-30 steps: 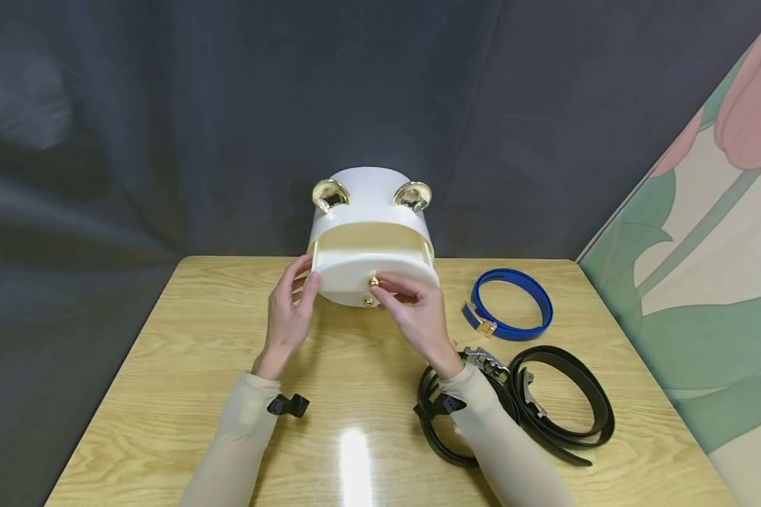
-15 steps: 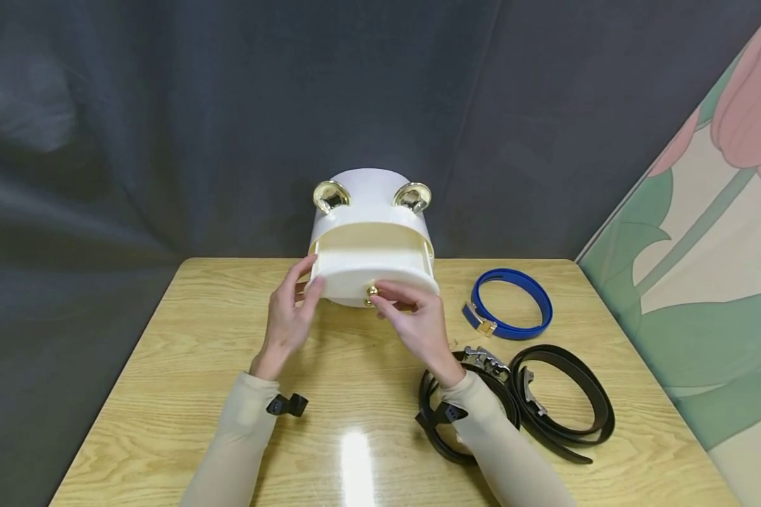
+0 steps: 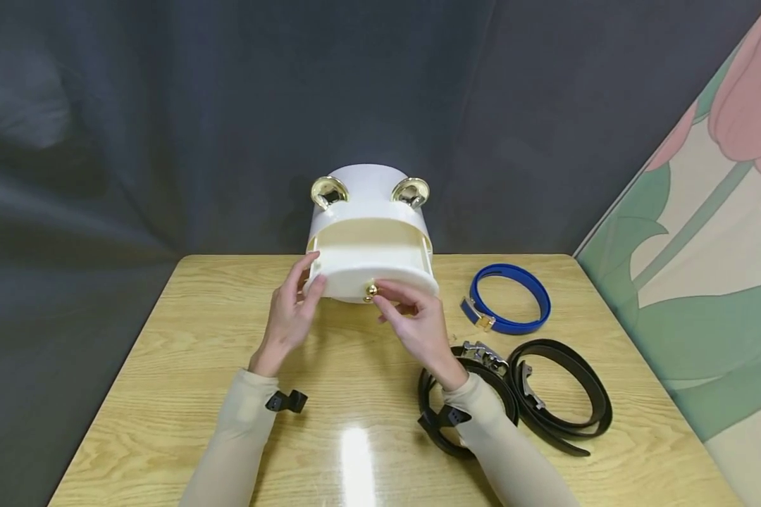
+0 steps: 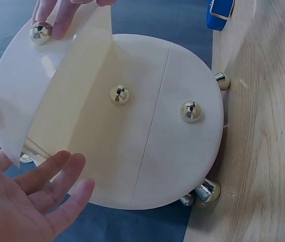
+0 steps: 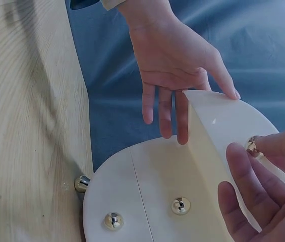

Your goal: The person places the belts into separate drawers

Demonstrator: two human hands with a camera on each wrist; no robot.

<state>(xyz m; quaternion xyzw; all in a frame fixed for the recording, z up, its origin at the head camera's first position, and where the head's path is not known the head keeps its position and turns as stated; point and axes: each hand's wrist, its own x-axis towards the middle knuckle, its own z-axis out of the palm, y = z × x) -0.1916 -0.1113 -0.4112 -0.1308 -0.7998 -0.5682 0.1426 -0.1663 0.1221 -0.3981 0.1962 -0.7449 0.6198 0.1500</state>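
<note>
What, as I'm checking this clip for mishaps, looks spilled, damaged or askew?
Nothing looks spilled or damaged. The top drawer stands open, but the right hand pinches its knob and the left hand touches its edge, so that seems deliberate. At most, the rightmost black belt has its end sticking out past its coil.

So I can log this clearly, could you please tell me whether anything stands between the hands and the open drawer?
Nothing visible does: the right hand pinches the gold knob on the drawer, the left hand touches its edge, and the blue belt lies apart to the right.
</note>
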